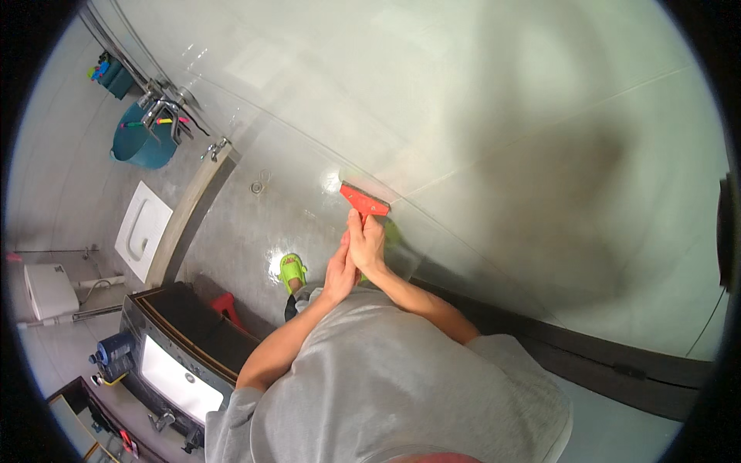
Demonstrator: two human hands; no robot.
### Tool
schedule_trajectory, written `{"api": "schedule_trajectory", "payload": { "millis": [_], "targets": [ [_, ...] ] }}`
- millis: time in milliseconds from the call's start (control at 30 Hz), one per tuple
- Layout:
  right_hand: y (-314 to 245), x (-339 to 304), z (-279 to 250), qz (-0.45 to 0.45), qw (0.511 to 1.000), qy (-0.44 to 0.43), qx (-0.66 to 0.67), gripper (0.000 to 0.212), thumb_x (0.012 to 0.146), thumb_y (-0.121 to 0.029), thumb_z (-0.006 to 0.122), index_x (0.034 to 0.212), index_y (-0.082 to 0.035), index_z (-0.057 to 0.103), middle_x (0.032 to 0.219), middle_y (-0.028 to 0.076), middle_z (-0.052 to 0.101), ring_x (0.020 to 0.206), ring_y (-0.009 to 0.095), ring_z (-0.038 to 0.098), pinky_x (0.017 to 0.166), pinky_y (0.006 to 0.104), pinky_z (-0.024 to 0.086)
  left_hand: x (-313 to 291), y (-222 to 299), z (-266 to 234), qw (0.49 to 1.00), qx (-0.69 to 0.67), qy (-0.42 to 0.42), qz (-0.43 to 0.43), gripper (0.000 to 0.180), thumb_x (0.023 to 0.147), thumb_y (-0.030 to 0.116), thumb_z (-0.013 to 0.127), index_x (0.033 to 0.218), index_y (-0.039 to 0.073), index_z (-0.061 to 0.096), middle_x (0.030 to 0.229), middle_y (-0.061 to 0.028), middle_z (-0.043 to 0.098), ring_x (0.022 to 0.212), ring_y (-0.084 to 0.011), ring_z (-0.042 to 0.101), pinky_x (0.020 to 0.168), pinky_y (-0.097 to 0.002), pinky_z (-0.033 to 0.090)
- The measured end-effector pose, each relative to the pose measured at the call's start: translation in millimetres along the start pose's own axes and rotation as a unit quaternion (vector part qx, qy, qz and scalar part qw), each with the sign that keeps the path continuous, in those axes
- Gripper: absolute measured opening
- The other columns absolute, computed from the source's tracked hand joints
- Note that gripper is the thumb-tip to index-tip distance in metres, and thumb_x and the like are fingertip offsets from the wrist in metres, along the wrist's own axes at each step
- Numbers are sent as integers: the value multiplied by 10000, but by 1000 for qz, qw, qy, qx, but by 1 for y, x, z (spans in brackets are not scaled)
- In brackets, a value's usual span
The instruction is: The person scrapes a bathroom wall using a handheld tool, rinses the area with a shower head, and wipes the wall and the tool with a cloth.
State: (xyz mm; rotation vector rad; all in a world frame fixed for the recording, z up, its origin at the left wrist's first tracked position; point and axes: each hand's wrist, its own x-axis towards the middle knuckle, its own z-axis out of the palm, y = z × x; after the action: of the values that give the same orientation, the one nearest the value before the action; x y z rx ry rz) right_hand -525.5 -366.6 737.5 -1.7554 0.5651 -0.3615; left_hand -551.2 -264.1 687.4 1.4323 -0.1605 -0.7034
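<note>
A red squeegee (364, 200) with a wide triangular head and a dark edge is in front of me, its head at the pale tiled wall (432, 131). Whether the edge presses on the tiles I cannot tell. My right hand (367, 245) is closed around the handle just below the head. Lower on the same handle, my left hand (340, 272) is closed too, against the right one. Most of the handle is hidden by my fingers.
Below is a wet grey floor (231, 231) with a round drain (257, 187). To the left are a raised ledge (189, 216), a squat toilet (143, 230), a teal bucket (147, 139) and a white sink (176, 378). I wear a green slipper (292, 268).
</note>
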Motion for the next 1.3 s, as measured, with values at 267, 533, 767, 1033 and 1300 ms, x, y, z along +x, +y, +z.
{"api": "schedule_trajectory", "payload": {
  "millis": [267, 533, 767, 1033, 1300],
  "targets": [
    [8, -3, -2, -10, 999, -6, -33, 329, 997, -269, 507, 796, -9, 526, 569, 48, 534, 489, 137, 545, 474, 315, 446, -9, 11, 9, 999, -30, 26, 16, 421, 1038, 337, 383, 1286, 30, 530, 621, 10, 495, 496, -66, 444, 441, -244, 368],
    [-14, 8, -4, 14, 1000, -26, -5, 347, 983, -282, 505, 809, 15, 551, 571, 113, 570, 508, 220, 596, 515, 367, 464, -10, 29, 11, 999, -5, 40, 27, 412, 1035, 336, 387, 1189, -12, 548, 616, -2, 506, 505, -75, 457, 450, -260, 376],
    [-27, 2, -10, 7, 998, -31, -45, 353, 987, -300, 497, 819, 4, 559, 589, 122, 567, 526, 234, 579, 526, 390, 445, -19, 38, 19, 998, -48, 47, 20, 363, 1036, 321, 387, 1069, 2, 556, 619, 1, 511, 484, -73, 462, 430, -246, 376],
    [-35, 9, -14, -18, 997, -37, -72, 359, 983, -297, 498, 814, 11, 569, 566, 142, 574, 511, 274, 587, 513, 410, 446, -9, 46, 22, 994, -100, 43, 16, 345, 1037, 288, 389, 993, -15, 548, 605, -8, 495, 466, -83, 457, 413, -252, 373],
    [-41, 0, -11, 18, 999, -33, -17, 333, 993, -242, 485, 749, -19, 524, 521, 48, 523, 470, 147, 562, 464, 321, 442, -16, 42, 20, 994, -110, 22, -13, 351, 1038, 351, 396, 936, 30, 496, 623, -8, 485, 453, -81, 433, 400, -237, 341]
  ]
}}
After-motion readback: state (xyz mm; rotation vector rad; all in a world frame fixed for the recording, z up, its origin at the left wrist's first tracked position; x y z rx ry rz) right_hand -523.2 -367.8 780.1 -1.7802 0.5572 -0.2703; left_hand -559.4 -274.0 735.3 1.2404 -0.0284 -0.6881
